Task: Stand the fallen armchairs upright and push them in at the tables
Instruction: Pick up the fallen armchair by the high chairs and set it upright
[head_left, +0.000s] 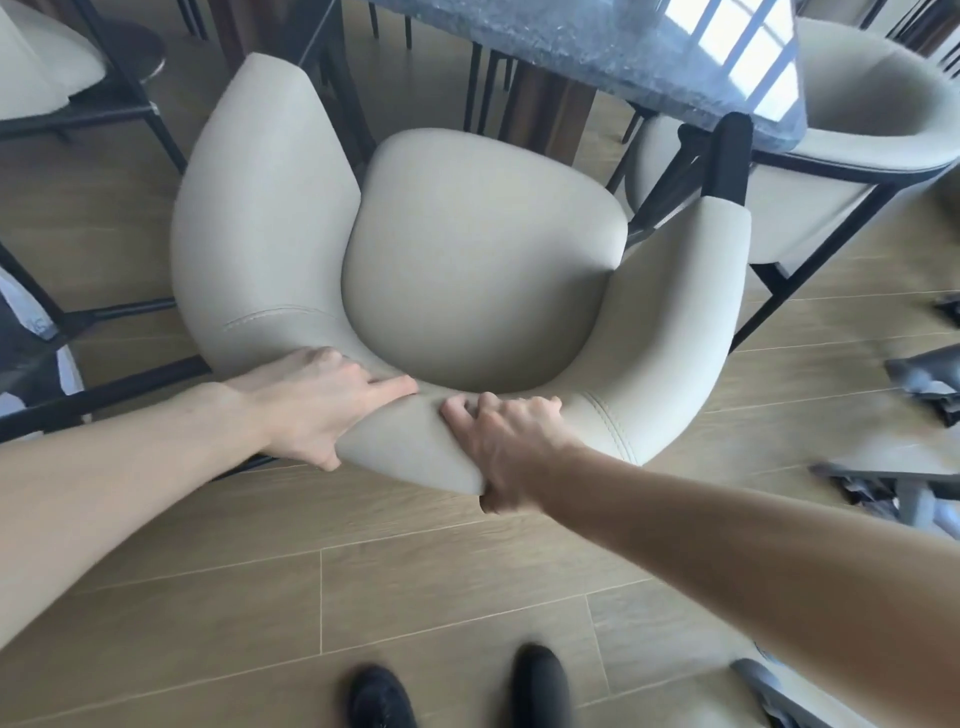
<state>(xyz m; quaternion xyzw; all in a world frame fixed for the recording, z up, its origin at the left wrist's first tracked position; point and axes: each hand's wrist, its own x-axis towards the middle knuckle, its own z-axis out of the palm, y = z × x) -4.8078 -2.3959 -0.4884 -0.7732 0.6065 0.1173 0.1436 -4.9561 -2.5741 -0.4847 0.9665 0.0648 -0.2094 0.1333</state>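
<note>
I look down from my head at a cream armchair (467, 270). It stands upright on the wood floor (415, 571), right in front of me. My left grip (317, 400) holds the top of its curved back, with my fingers over the edge. My right grip (506, 441) holds the same back, just beside the left one. The seat points at the dark bench (597, 47). Another cream chair (857, 130) sits at the bench on the right. My black shoes (535, 686) are near the bottom.
</note>
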